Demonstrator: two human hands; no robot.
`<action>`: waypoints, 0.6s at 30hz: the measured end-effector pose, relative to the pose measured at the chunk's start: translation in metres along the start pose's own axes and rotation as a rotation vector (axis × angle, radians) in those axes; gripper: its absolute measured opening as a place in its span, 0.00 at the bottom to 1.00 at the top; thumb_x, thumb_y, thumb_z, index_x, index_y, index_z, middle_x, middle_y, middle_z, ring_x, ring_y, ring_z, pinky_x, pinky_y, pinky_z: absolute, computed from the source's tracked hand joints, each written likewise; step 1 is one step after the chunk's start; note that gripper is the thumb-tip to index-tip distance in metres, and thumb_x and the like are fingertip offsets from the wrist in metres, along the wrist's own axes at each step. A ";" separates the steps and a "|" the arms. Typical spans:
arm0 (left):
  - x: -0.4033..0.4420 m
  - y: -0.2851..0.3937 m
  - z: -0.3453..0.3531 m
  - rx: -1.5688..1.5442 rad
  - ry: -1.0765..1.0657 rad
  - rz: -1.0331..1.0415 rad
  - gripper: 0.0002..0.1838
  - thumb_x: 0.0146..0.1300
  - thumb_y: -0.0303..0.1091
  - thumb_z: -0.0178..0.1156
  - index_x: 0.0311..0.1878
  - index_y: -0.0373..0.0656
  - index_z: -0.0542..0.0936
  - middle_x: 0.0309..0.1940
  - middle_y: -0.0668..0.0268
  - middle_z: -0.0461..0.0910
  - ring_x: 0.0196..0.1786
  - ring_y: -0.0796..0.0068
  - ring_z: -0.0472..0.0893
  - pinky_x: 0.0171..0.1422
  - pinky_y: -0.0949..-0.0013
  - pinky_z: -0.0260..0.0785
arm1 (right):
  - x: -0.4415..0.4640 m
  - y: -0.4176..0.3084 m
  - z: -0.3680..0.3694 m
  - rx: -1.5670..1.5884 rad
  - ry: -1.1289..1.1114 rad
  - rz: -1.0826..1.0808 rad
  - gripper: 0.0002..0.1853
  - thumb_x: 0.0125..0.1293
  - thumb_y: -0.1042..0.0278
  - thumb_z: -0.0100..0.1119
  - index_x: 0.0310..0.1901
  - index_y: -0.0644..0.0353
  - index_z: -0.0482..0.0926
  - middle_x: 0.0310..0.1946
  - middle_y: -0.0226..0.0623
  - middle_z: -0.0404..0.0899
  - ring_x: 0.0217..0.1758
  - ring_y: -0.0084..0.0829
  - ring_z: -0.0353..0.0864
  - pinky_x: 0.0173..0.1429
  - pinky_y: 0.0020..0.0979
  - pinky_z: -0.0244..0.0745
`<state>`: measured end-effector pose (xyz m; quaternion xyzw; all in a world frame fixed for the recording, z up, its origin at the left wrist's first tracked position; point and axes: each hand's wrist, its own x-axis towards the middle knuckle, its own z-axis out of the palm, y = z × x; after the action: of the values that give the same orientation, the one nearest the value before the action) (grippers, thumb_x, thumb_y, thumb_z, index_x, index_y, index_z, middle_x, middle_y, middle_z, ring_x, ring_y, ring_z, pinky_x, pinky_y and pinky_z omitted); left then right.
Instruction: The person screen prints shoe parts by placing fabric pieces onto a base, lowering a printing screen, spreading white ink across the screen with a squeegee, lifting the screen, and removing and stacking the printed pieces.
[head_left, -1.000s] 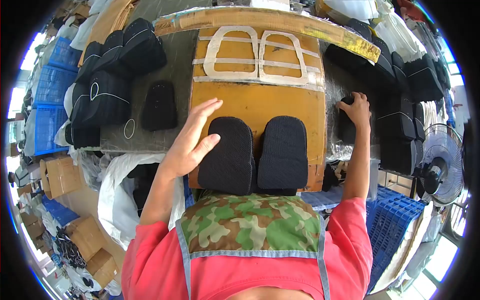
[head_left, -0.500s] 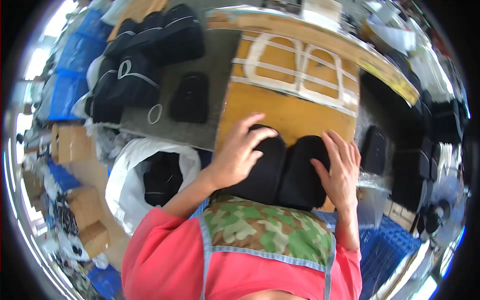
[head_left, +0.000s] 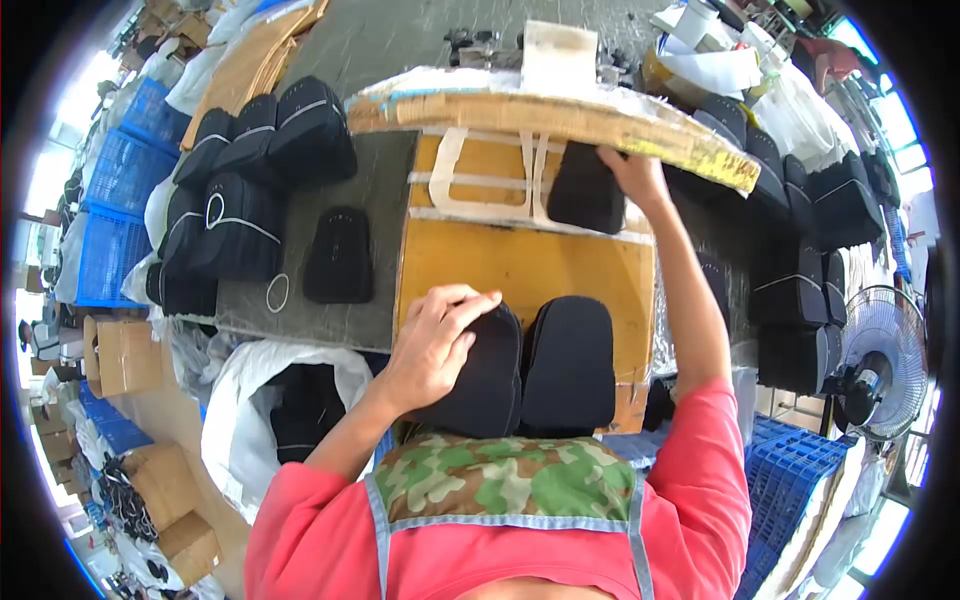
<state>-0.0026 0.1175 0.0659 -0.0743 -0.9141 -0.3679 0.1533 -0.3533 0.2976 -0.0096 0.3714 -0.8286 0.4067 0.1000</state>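
Two stacks of black rounded pads lie side by side at the board's near edge. My left hand (head_left: 432, 340) has its fingers curled on the upper left of the left black stack (head_left: 478, 385). The right black stack (head_left: 568, 365) has no hand on it. Farther away, my right hand (head_left: 632, 175) grips the upper right corner of a black pad (head_left: 585, 195), its fingertips partly hidden. That pad lies over the right opening of a white outlined frame (head_left: 485, 207) on the yellow board (head_left: 530, 262). The left opening shows the board beneath.
A thick wooden-edged panel (head_left: 560, 112) spans above the frame, close to my right hand. Bundled black pads (head_left: 240, 225) and a single black pad (head_left: 338, 255) stand left. A white bag (head_left: 235, 430) hangs lower left; a fan (head_left: 880, 360) and blue crate (head_left: 790, 480) are right.
My right hand has left the right stack and reached forward, and a black pad now lies on the frame's right opening. My left hand stays at the left stack. The view has shifted.
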 end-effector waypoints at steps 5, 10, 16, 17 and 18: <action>-0.013 -0.002 -0.001 -0.209 0.003 -0.069 0.29 0.52 0.15 0.57 0.60 0.44 0.71 0.58 0.51 0.70 0.58 0.53 0.74 0.63 0.60 0.68 | 0.012 -0.002 0.048 -0.286 0.190 -0.205 0.18 0.62 0.67 0.58 0.53 0.65 0.76 0.54 0.54 0.75 0.60 0.57 0.68 0.67 0.50 0.60; -0.020 -0.006 -0.006 -0.315 -0.043 -0.169 0.19 0.57 0.15 0.52 0.51 0.43 0.80 0.52 0.59 0.73 0.51 0.60 0.75 0.56 0.64 0.68 | -0.019 -0.026 0.051 -0.294 -0.126 -0.107 0.29 0.67 0.52 0.56 0.63 0.63 0.69 0.60 0.54 0.72 0.65 0.54 0.66 0.70 0.48 0.57; -0.008 -0.004 -0.036 -0.358 -0.021 -0.204 0.16 0.58 0.21 0.54 0.50 0.41 0.80 0.49 0.58 0.73 0.52 0.63 0.75 0.59 0.67 0.66 | -0.016 -0.020 0.048 -0.335 -0.218 -0.157 0.34 0.68 0.48 0.53 0.66 0.65 0.64 0.63 0.56 0.69 0.68 0.51 0.64 0.72 0.46 0.54; -0.006 -0.006 -0.043 -0.374 0.019 -0.204 0.16 0.57 0.21 0.54 0.49 0.40 0.79 0.50 0.58 0.72 0.54 0.64 0.74 0.61 0.67 0.65 | -0.016 -0.020 0.049 -0.351 -0.217 -0.157 0.33 0.69 0.48 0.51 0.67 0.65 0.63 0.64 0.56 0.68 0.70 0.50 0.62 0.73 0.46 0.52; -0.004 -0.010 -0.048 -0.477 0.088 -0.225 0.17 0.56 0.21 0.53 0.50 0.38 0.78 0.51 0.59 0.71 0.55 0.66 0.73 0.62 0.68 0.63 | -0.015 -0.021 0.051 -0.366 -0.217 -0.156 0.33 0.70 0.49 0.50 0.67 0.66 0.63 0.65 0.55 0.66 0.71 0.49 0.60 0.73 0.47 0.50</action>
<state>0.0096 0.0768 0.0907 0.0099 -0.7966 -0.5904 0.1293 -0.3210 0.2595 -0.0368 0.4516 -0.8633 0.1982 0.1072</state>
